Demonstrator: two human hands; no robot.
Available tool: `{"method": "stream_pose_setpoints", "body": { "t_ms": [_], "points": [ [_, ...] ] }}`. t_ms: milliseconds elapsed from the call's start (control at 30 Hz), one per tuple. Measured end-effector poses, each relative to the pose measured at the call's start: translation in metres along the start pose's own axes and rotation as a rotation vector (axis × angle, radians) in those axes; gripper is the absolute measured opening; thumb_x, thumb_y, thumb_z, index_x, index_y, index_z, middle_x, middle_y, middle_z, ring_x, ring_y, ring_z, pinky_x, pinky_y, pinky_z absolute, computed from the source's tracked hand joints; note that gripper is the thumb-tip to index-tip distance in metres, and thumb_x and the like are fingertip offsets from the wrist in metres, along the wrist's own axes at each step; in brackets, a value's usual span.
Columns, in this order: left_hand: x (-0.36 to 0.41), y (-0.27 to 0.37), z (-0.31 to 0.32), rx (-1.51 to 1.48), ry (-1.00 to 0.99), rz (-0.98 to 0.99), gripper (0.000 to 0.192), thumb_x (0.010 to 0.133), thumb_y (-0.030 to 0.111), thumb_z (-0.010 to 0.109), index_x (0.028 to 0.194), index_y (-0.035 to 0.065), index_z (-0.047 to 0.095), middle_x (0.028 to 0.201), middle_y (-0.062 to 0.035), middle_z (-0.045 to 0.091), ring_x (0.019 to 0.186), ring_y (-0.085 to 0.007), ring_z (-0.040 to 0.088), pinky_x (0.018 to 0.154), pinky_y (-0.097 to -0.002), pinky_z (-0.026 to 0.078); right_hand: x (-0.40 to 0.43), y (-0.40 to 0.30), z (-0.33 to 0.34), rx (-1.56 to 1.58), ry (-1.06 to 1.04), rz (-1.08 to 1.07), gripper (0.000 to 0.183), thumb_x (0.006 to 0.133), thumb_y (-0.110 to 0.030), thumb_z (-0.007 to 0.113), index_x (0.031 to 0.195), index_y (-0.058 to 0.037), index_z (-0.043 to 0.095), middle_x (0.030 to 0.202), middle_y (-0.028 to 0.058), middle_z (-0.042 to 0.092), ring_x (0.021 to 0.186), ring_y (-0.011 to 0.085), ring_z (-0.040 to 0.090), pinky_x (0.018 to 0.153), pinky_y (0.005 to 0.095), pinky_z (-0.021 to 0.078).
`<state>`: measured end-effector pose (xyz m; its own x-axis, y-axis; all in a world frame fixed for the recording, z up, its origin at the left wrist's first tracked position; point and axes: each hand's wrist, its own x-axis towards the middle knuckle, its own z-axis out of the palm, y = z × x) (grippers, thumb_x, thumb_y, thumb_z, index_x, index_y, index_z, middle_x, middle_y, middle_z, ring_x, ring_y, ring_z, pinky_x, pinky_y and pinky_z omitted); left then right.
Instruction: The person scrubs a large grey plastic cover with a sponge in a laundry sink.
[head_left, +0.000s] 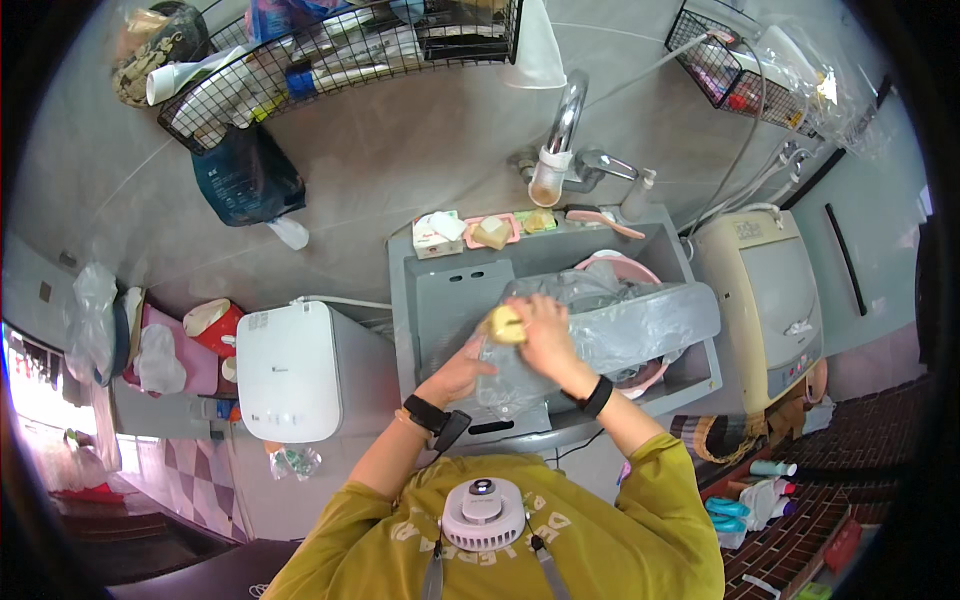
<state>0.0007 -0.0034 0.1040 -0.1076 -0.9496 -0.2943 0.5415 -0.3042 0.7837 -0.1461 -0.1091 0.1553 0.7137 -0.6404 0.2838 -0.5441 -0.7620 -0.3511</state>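
In my right hand (546, 334) is a small yellow brush or sponge (507, 325), blurred, so its kind is unclear. It is against the left part of a large, wet-looking, clear plastic piece (637, 322), perhaps a bin or a cover. My left hand (459, 373) grips the left edge of this plastic. The plastic lies slanted over a grey laundry sink (401, 330) with a built-in washboard (457, 307). Under it, a pink basin (622, 262) is partly hidden.
A tissue or soap box (438, 236), soap in a pink dish (492, 232) and a pink-handled brush (604, 223) line the sink's back ledge, below the faucet (566, 127). A white appliance (289, 371) stands left, a washing machine (772, 300) right. Wire baskets (352, 60) hang above.
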Motion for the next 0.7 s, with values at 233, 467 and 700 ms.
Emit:
{"method": "stream_pose_setpoints", "body": {
  "t_ms": [233, 467, 700],
  "points": [
    [0.000, 0.005, 0.012, -0.163, 0.031, -0.056, 0.073, 0.069, -0.015, 0.049, 0.137, 0.0076, 0.035, 0.128, -0.0048, 0.048, 0.120, -0.0180, 0.046, 0.102, -0.0319, 0.036, 0.004, 0.024, 0.010, 0.005, -0.137, 0.201, 0.052, 0.064, -0.006, 0.065, 0.114, -0.0095, 0.048, 0.097, 0.0161, 0.053, 0.097, 0.0347, 0.053, 0.084, 0.0450, 0.0408],
    [0.021, -0.073, -0.040, 0.016, 0.422, 0.019, 0.046, 0.082, -0.004, 0.053, 0.127, 0.0033, 0.045, 0.121, -0.0067, 0.054, 0.108, -0.0189, 0.053, 0.092, -0.0349, 0.044, -0.057, -0.005, 0.072, 0.371, -0.276, 0.522, 0.063, 0.073, -0.035, 0.071, 0.117, -0.0012, 0.041, 0.106, 0.0234, 0.054, 0.098, 0.0390, 0.055, 0.081, 0.0463, 0.0468],
    [-0.020, -0.093, -0.047, 0.036, 0.301, -0.484, 0.037, 0.090, 0.009, 0.054, 0.123, -0.0036, 0.047, 0.115, -0.0097, 0.058, 0.102, -0.0206, 0.057, 0.090, -0.0354, 0.047, -0.095, 0.017, 0.107, 0.124, -0.096, 0.739, 0.064, 0.078, -0.049, 0.064, 0.114, -0.0010, 0.042, 0.099, 0.0212, 0.055, 0.092, 0.0386, 0.056, 0.075, 0.0457, 0.0475]
  ]
}}
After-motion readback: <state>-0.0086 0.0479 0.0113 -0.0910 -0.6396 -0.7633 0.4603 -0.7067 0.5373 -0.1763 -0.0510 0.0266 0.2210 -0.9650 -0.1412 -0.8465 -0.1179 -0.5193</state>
